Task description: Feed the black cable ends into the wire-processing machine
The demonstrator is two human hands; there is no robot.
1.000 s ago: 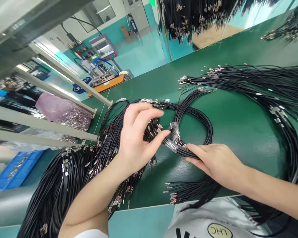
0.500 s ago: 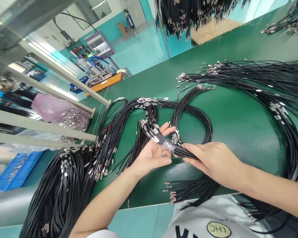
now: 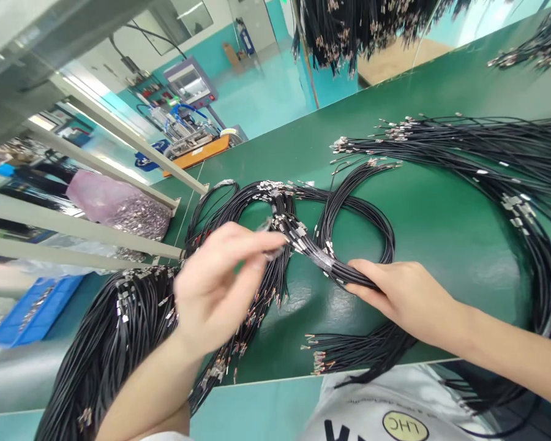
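A bundle of black cables with metal and white connector ends is gripped by my right hand, its fingers wrapped round it. Clear tape or film wraps the bundle beyond that hand. My left hand is raised left of the connector ends, slightly blurred. Thumb and forefinger pinch a small crumpled bit of clear film. Whether this film touches the bundle I cannot tell. Behind the left hand, more black cables are partly hidden.
The green table carries a coiled cable bundle, long cables at right and loose cable ends in front. A thick cable heap hangs at left beside shelf posts. A blue tray stands far left.
My left hand has come out from under the bundle, moved left and closed into a pinch. My right hand keeps its hold. The connector ends have shifted slightly right.
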